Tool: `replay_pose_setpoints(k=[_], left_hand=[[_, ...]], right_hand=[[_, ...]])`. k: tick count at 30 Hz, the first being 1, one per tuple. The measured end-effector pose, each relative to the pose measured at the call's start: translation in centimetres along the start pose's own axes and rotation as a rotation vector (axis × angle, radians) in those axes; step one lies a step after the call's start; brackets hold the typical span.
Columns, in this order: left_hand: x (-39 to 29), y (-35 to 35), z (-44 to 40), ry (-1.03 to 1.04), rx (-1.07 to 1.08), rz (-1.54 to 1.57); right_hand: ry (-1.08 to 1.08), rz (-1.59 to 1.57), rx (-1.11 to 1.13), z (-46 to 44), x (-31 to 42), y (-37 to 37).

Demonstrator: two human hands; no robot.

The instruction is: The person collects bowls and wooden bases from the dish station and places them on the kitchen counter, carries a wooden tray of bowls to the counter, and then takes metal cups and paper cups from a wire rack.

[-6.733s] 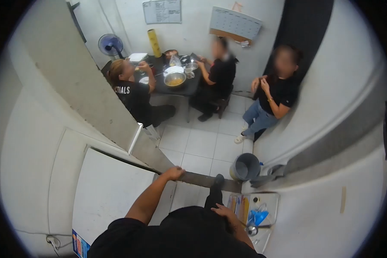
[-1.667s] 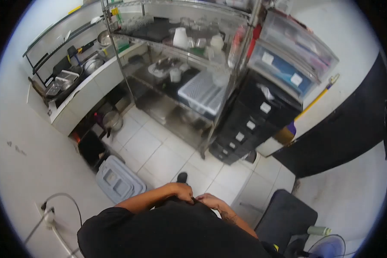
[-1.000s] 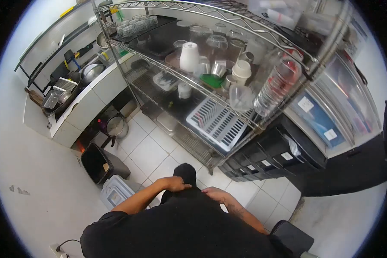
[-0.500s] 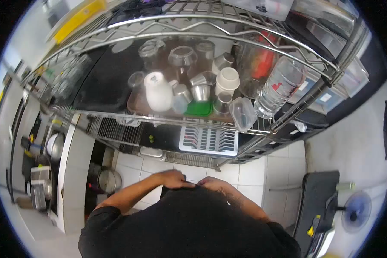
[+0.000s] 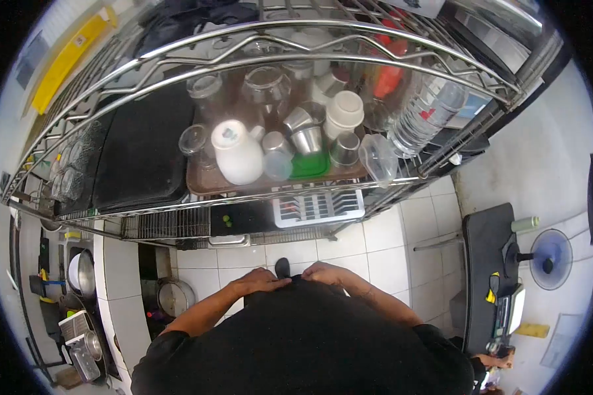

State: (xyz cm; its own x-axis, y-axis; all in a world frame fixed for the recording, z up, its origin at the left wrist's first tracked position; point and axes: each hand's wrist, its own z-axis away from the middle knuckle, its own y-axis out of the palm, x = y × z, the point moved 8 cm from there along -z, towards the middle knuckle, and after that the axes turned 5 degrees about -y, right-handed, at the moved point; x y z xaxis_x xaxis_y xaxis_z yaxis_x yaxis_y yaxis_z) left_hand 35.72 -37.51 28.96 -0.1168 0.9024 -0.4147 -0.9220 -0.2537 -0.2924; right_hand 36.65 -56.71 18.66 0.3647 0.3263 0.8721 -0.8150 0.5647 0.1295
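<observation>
My left hand (image 5: 260,282) is at the front of my waist, fingers curled against the edge of my black shirt (image 5: 296,336). Opposite it, my right hand (image 5: 323,272) is closed at the same edge, thumb and fingers drawn together. A small gap separates the two hands. What either one grips, if anything, is hidden by the fingers and cloth. Between them, the dark tip of a shoe (image 5: 282,268) shows on the tiled floor.
Ahead stands a wire shelf with a brown tray (image 5: 201,185) of upturned glasses, metal cups and a white mug (image 5: 238,158). Below is a white dish rack (image 5: 317,209). To the right are a black table (image 5: 491,227), a fan (image 5: 550,259) and another person's hand (image 5: 497,360).
My view has shifted, and the shelf looks nearer and tilted. My hands have drawn slightly apart at the waist. The shoe tip and another person's hand at lower right now show.
</observation>
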Motion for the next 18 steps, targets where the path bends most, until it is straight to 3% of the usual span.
replay_pose_setpoints(k=[2,4,6,8,10,12,13,14,15,16,17,18], left_hand=[[0.6,-0.1,-1.3,0.033,-0.014,0.01],[-1.3,-0.3,-0.7,0.171,-0.076,0.037],[-2.1,-0.5,0.1,0.151,-0.055,0.116],[-2.5,-0.6,0.8,0.085,-0.095,0.149],[-1.8,-0.1,0.8,-0.041,-0.056,0.195],[-2.8,-0.3,1.7,0.004,-0.059,0.184],[-1.7,1.2,0.4,0.007,-0.042,0.186],[-0.8,2.4,-1.9,0.169,-0.106,0.153],[-1.3,2.0,-2.1,0.248,-0.14,0.132],[-1.7,1.6,-2.2,0.326,-0.177,0.109],[-2.5,0.3,-1.2,0.21,-0.152,0.081],[-2.8,-0.3,-0.8,0.099,-0.13,0.051]], right_hand=[[0.063,-0.003,-0.007,2.0,4.6,0.3],[0.065,-0.025,-0.041,2.8,4.3,0.4],[0.079,-0.047,-0.062,3.5,3.2,0.1],[0.075,-0.051,0.131,2.8,2.3,0.7],[0.12,0.01,0.114,3.2,4.7,1.2],[0.048,-0.197,0.166,3.3,4.0,1.7],[0.022,-0.088,0.098,2.9,1.2,0.9],[0.034,-0.095,0.094,2.0,-2.7,0.1],[-0.283,0.137,0.151,0.7,-3.9,-0.9],[-0.002,0.195,0.177,0.8,-3.1,-0.8],[0.277,0.264,0.215,1.6,-1.4,-0.5],[0.215,0.558,0.316,0.1,-2.8,-1.0]])
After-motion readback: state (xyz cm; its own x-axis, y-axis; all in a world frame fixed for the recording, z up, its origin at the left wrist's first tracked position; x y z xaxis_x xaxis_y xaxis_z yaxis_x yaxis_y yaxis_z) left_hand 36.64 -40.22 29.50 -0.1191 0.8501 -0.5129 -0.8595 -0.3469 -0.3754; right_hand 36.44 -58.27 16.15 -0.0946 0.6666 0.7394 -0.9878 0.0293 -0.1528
